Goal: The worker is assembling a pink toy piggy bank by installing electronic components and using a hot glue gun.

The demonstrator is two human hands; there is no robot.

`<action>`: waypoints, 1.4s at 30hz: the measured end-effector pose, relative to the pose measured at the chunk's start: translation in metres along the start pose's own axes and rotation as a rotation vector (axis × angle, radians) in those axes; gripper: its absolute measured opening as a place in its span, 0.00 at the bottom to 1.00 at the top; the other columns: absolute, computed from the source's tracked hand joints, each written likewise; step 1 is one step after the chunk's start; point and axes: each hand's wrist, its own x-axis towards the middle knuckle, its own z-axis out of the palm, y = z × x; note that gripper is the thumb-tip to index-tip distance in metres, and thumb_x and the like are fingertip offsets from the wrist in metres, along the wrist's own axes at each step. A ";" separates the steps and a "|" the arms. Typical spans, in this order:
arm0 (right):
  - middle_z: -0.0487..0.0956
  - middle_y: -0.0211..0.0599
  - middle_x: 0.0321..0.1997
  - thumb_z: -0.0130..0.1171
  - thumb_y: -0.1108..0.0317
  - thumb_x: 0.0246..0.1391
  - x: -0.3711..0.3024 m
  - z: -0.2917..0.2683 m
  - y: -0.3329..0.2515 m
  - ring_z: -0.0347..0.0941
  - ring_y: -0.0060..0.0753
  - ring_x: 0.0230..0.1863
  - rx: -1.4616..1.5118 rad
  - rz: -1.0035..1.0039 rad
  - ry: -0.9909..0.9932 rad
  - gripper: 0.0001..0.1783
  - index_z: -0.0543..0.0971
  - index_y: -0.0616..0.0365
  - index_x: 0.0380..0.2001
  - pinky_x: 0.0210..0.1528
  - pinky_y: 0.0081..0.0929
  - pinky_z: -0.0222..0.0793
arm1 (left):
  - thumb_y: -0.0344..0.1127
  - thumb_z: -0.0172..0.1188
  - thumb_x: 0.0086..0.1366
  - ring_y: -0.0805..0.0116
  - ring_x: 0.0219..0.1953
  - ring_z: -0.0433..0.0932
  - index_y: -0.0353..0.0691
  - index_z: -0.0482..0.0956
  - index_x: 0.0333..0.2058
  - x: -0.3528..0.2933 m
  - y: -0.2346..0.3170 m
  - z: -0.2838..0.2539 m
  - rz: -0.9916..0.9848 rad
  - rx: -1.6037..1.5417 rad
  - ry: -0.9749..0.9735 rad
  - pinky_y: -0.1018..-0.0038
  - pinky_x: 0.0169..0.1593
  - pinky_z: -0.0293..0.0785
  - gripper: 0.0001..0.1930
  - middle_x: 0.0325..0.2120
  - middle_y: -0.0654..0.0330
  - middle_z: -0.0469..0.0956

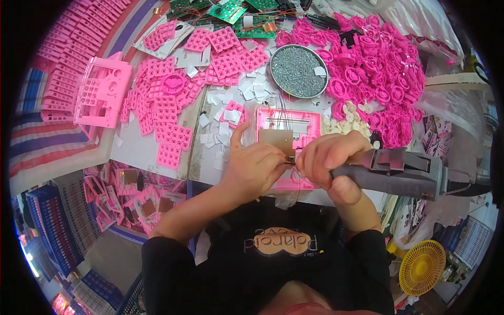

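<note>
My right hand [336, 164] is wrapped round a grey electric screwdriver [407, 176], held nearly level with its front end pointing left over the work. Under both hands lies a pink plastic casing [314, 119], open side up. A flat brown board [277, 138] sits on it, and thin wires [283, 102] run from there to the far side. My left hand [253, 165] is closed in a pinch at the board's near edge, close to the tool's tip. Whatever its fingertips hold is too small and covered to make out; the index finger points away from me.
Beyond the casing stands a round metal dish [328, 73] full of small screws [296, 73]. Pink ring-like parts [362, 73] heap up at far right beside cream pieces [346, 119]. Pink keypads [170, 107] and white paper squares [254, 88] cover the left. A pink housing [102, 92] stands further left.
</note>
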 end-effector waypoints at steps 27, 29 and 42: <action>0.71 0.33 0.19 0.61 0.70 0.57 -0.014 -0.004 0.035 0.67 0.28 0.21 -0.190 0.070 -0.169 0.10 0.69 0.55 0.37 0.29 0.33 0.67 | 0.43 0.65 0.59 0.63 0.37 0.77 0.47 0.81 0.28 0.110 -0.052 -0.034 -0.084 0.127 -0.006 0.53 0.52 0.58 0.09 0.26 0.63 0.80; 0.71 0.35 0.19 0.59 0.74 0.56 -0.007 -0.001 0.035 0.68 0.31 0.20 -0.284 -0.005 -0.245 0.09 0.69 0.58 0.34 0.27 0.33 0.69 | 0.42 0.66 0.58 0.64 0.37 0.76 0.48 0.79 0.28 0.079 -0.041 -0.039 -0.071 0.099 0.026 0.53 0.53 0.58 0.08 0.26 0.65 0.79; 0.69 0.23 0.13 0.65 0.56 0.58 0.012 0.020 0.014 0.64 0.24 0.13 -0.037 -0.023 -0.121 0.16 0.71 0.52 0.37 0.20 0.27 0.64 | 0.31 0.70 0.53 0.69 0.35 0.78 0.47 0.79 0.35 -0.026 -0.003 -0.014 -0.070 0.013 0.049 0.54 0.57 0.55 0.11 0.30 0.69 0.79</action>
